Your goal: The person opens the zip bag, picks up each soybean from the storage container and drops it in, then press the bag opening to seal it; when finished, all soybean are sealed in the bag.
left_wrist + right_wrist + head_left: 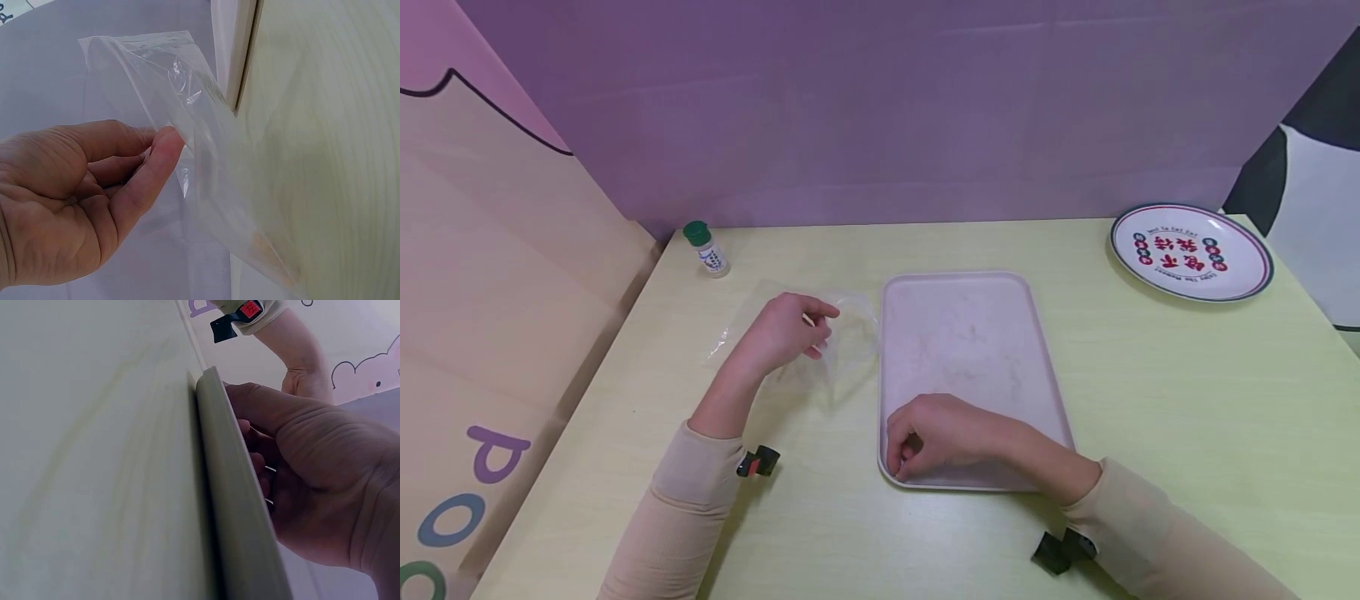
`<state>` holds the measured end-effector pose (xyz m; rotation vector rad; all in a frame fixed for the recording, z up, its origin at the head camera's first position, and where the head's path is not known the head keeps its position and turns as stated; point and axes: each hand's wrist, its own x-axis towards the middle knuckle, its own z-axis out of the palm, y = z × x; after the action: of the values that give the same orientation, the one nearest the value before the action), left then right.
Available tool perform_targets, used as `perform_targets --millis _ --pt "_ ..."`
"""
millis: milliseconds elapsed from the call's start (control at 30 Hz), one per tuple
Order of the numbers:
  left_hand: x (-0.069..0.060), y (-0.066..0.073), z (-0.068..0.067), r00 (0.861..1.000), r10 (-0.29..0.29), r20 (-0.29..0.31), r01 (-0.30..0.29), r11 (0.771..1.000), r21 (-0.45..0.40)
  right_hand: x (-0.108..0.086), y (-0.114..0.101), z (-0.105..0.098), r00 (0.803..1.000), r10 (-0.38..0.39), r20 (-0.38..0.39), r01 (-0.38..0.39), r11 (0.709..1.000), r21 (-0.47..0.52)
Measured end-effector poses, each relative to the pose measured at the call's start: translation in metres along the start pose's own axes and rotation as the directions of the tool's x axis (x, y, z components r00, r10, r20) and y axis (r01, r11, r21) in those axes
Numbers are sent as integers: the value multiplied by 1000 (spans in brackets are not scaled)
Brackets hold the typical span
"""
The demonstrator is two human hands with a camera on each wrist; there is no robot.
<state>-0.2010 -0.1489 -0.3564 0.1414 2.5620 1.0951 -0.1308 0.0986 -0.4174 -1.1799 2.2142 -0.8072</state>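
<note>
My left hand [786,333] pinches a clear plastic bag [855,329] between thumb and fingers, left of a pale tray [964,321]. In the left wrist view the thin, creased bag [194,94] hangs beyond the fingertips, with a faint orange patch near its lower end. Over the tray's near left corner, my right hand [943,433] points down with curled fingers. From the right wrist, the tray's rim [234,487] hides its fingertips, so whether they pinch anything does not show. Faint smudges mark the tray's surface.
At the back left of the table [1157,400] stands a small clear bottle [711,257] with a green cap. An oval plate [1191,287] with red lettering lies at the back right. A purple panel [880,117] rises behind the table.
</note>
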Motion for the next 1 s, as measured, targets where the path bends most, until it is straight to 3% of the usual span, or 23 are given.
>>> perform_targets --millis 467,1000 --pt "-3 2 -1 1000 14 0 -14 1000 9 0 0 -3 999 1 -40 4 991 131" --pt "-3 3 -1 1000 16 -3 -16 1000 12 1 -3 -19 992 19 -121 7 979 204"
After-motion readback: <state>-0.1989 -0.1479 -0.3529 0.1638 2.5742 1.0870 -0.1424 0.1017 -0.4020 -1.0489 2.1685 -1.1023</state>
